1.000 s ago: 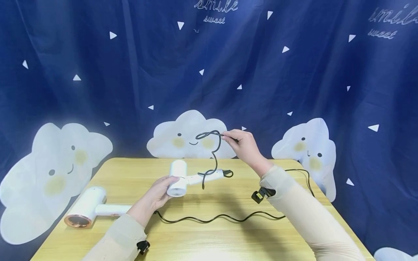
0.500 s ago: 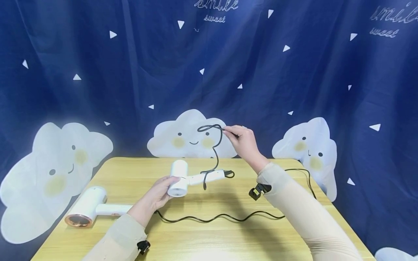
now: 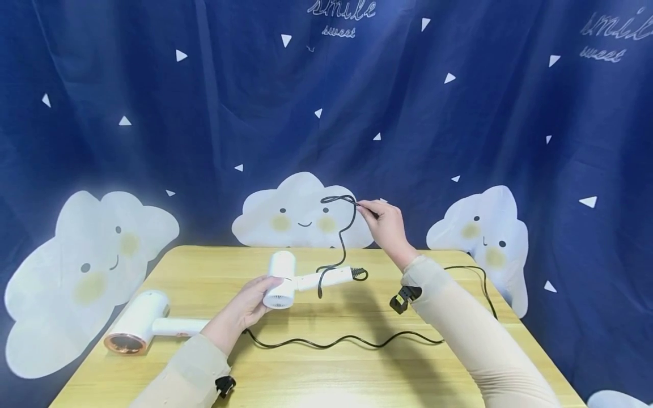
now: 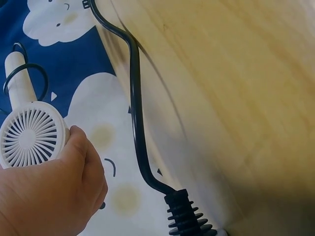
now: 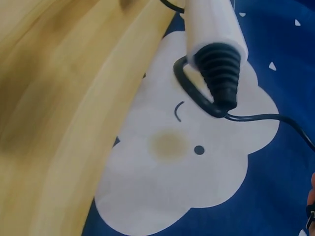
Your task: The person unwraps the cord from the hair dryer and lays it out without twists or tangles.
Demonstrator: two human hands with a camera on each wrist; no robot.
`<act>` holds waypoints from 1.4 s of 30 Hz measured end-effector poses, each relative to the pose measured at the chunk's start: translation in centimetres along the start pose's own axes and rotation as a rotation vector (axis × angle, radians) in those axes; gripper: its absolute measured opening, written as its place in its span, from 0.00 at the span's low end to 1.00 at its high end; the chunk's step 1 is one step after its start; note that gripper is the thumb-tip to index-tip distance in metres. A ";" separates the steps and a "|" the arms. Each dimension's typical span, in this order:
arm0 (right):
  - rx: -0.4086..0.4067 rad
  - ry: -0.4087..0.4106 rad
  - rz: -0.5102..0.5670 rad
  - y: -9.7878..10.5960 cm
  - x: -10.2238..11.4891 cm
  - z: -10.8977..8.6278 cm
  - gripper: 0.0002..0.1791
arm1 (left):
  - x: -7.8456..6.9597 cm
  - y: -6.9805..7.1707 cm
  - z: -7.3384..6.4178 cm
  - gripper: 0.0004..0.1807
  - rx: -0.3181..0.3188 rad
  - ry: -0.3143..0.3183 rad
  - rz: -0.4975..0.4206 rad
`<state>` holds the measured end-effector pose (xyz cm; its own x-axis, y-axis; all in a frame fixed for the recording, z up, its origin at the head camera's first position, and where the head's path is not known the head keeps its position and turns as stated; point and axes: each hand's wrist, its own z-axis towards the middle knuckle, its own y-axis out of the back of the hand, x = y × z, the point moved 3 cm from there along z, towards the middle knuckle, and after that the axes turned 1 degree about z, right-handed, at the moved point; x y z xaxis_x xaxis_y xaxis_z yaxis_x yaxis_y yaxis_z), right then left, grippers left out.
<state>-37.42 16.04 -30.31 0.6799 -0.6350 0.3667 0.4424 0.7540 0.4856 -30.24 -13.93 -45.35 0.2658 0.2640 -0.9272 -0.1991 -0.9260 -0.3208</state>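
In the head view, my left hand [image 3: 250,303] grips a small white hair dryer [image 3: 282,265] by its barrel, above the table. Its handle points right, and a black power cord [image 3: 343,249] loops around it. Up and to the right, my right hand [image 3: 388,225] pinches that cord between thumb and fingers; a narrow loop sticks out left of the fingertips. The left wrist view shows the round vent grille [image 4: 27,138] beside my hand. In the right wrist view, the cord bends back at the ribbed sleeve [image 5: 220,69] on the handle's end; only a sliver of my hand shows at the right edge.
A larger white hair dryer [image 3: 140,318] with a copper-coloured rim lies at the table's left, its handle partly behind my left forearm. Its wavy black cord [image 3: 321,345] crosses the wooden table [image 3: 214,266] to the right. A blue cloud-print curtain [image 3: 255,113] hangs behind.
My right hand has shifted slightly to the right, drawing the pinched cord and its loop along. My left hand and the small hair dryer stay almost in place.
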 end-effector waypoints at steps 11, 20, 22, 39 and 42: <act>0.027 -0.148 -0.012 -0.2 -2.8 -1.5 0.09 | -0.2 0.1 -0.1 0.34 0.010 0.001 0.020; 0.080 -0.161 -0.026 -0.7 -3.8 -3.3 0.09 | -0.4 0.3 0.1 0.33 0.011 -0.012 0.028; 0.084 -0.155 -0.029 -0.8 -3.8 -3.7 0.09 | -0.4 0.4 0.1 0.33 0.011 -0.016 0.030; 0.124 -0.193 -0.003 -1.0 -4.1 -6.6 0.08 | -0.6 0.7 0.0 0.33 -0.021 -0.024 0.017; 0.134 -0.212 0.005 -0.9 -4.1 -6.9 0.08 | -0.6 0.7 0.0 0.32 -0.019 -0.023 0.014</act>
<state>-36.58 19.12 -37.77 0.5378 -0.6633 0.5205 0.3482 0.7369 0.5794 -30.56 -14.72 -44.99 0.2417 0.2567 -0.9358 -0.1845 -0.9346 -0.3041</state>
